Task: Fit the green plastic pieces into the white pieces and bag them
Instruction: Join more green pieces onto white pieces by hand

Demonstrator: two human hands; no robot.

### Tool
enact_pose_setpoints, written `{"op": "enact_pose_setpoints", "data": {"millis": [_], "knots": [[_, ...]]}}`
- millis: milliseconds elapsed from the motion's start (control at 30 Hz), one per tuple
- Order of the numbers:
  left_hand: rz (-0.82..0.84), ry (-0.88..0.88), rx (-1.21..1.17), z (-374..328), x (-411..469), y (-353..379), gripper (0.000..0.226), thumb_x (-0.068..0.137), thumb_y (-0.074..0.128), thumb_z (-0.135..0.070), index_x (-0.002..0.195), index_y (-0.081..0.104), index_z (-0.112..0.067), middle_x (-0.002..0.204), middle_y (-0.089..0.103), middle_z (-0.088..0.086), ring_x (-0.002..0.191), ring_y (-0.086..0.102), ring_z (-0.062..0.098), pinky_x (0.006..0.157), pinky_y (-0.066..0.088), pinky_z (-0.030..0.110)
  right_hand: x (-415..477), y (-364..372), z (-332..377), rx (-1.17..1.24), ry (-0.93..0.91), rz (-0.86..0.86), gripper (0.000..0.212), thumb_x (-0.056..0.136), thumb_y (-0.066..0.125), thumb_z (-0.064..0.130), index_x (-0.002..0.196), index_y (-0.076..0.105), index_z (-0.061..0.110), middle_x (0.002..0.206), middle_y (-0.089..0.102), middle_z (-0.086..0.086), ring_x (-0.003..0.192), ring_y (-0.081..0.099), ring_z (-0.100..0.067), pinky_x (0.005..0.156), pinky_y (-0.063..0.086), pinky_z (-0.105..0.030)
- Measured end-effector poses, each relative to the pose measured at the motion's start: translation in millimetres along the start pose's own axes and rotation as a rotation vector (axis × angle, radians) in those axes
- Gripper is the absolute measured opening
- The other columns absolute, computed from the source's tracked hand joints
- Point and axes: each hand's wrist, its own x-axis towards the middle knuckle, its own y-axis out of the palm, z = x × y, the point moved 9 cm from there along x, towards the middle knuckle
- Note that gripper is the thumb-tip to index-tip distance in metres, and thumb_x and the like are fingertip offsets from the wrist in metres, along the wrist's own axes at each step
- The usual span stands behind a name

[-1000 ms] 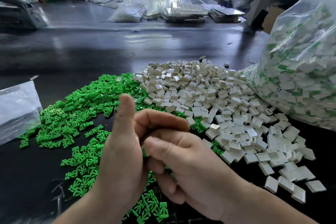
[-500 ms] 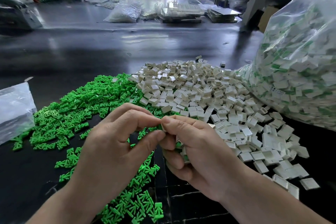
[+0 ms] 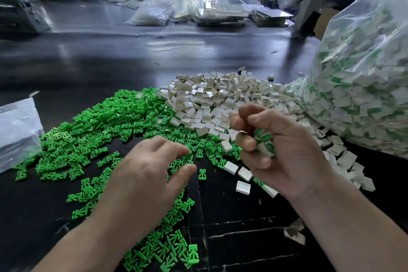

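Right grip (image 3: 287,150) curled tight on a handful of fitted pcs (image 3: 263,139), white w/ green showing. Left grip (image 3: 145,174) fingers loose and apart, palm down over green pcs (image 3: 88,134) on black table (image 3: 231,216). White pcs (image 3: 220,99) heaped just behind; big clear bag (image 3: 364,95) of fitted ones at right, small clear bag (image 3: 17,130) at left edge.

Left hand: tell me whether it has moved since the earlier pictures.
Yes. The left hand has left the right hand, which grips fitted pieces, and dropped leftward over the green pile, fingers spread.
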Motion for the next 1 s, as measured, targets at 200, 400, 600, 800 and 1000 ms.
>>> {"op": "enact_pose_setpoints", "data": {"millis": [200,400,600,800,1000], "knots": [[0.185,0.131,0.217,-12.7,-2.4,26.9,0.031,0.081,0.064,-0.055,0.103,0.074,-0.034,0.091,0.061,-0.013,0.086,0.057,0.014,0.072,0.045,0.031,-11.2,-9.8,29.2,-1.368,-0.147,-0.129,0.011,0.093,0.069,0.032,0.089,0.077,0.027,0.063,0.064,0.019,0.05,0.056,-0.001,0.042,0.039,-0.011],[0.227,0.131,0.217,-15.2,-0.6,34.3,0.025,0.077,0.072,-0.052,0.095,0.074,-0.035,0.087,0.06,-0.013,0.085,0.056,0.014,0.072,0.049,0.034,-7.5,-1.9,-5.5,-2.066,0.107,-0.047,0.03,0.094,0.058,0.054,0.107,0.069,0.029,0.09,0.066,0.008,0.083,0.062,-0.016,0.067,0.052,-0.028],[0.204,0.13,0.182,-17.9,2.1,31.6,0.016,0.08,0.069,-0.049,0.086,0.069,-0.034,0.084,0.057,-0.016,0.083,0.053,0.012,0.074,0.046,0.033,-2.7,-2.0,-6.9,-2.106,0.094,-0.069,0.027,0.096,0.055,0.049,0.098,0.068,0.026,0.081,0.063,0.005,0.078,0.061,-0.019,0.062,0.05,-0.028],[0.143,0.156,0.209,-22.0,2.3,27.6,0.025,0.095,0.043,-0.04,0.084,0.063,-0.028,0.078,0.058,-0.014,0.077,0.051,0.01,0.071,0.044,0.03,-7.1,-6.8,5.0,-1.636,-0.085,-0.148,0.021,0.091,0.06,0.041,0.08,0.067,0.025,0.068,0.064,0.01,0.058,0.056,-0.004,0.049,0.045,-0.025],[-0.067,-0.244,-0.546,9.8,0.8,5.8,0.009,0.09,0.056,-0.034,0.086,0.063,-0.038,0.074,0.071,-0.016,0.065,0.067,0.001,0.056,0.05,0.013,-6.9,1.2,-29.2,-0.438,0.264,0.031,0.018,0.077,0.058,0.026,0.088,0.054,0.012,0.068,0.061,-0.009,0.039,0.041,-0.013,0.034,0.028,-0.015]]}}
